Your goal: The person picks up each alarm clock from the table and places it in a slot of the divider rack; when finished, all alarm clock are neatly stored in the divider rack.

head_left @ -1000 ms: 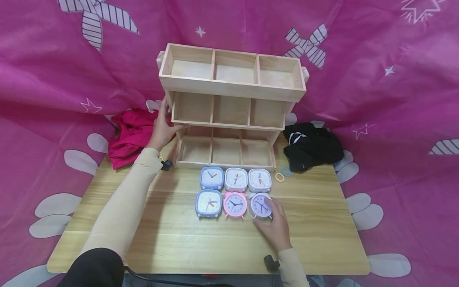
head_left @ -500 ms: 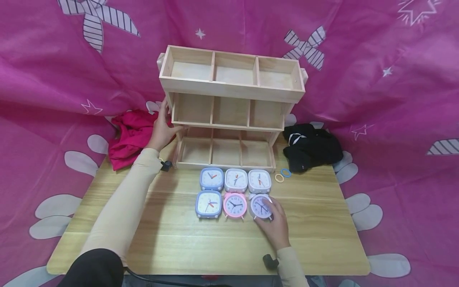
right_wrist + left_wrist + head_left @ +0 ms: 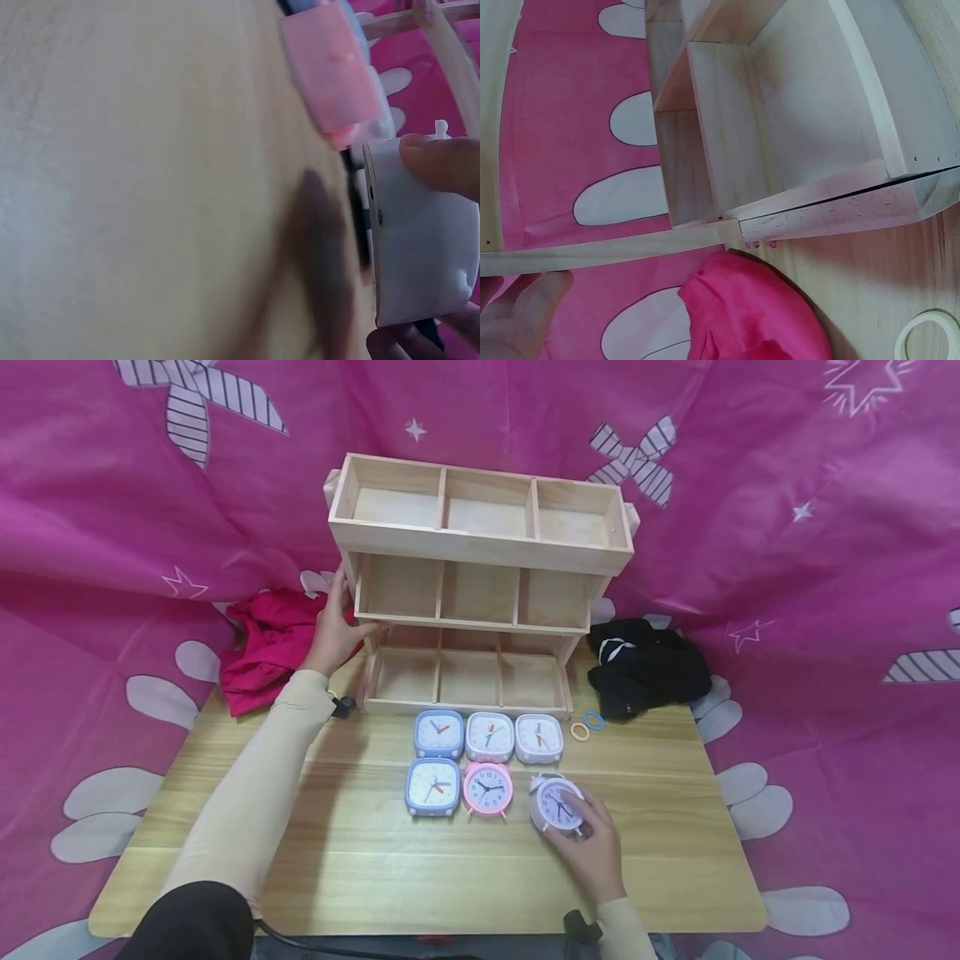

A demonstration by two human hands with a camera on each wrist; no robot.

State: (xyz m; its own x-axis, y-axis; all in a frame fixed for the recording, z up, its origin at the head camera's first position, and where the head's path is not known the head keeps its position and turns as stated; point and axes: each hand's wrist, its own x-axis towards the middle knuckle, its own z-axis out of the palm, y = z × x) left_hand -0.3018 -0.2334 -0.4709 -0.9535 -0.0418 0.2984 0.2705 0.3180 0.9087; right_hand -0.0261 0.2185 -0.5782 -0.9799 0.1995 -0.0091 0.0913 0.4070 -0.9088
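Note:
A three-tiered wooden storage rack with divided trays stands at the back of the table. My left hand grips its left side upright, thumb in front and fingers along the outer side; its fingers show at the lower left of the left wrist view. My right hand holds a purple alarm clock between thumb and fingers, just above the table. That clock's pale casing fills the right of the right wrist view. Left of it stands a pink alarm clock.
A blue square clock stands left of the pink one. Behind them are another blue clock and two white clocks. Blue and beige rings lie at right. Red cloth and black cloth flank the rack.
My right hand has taken the purple alarm clock out of the front row, moving it right and a little toward me. My left hand has stayed on the rack.

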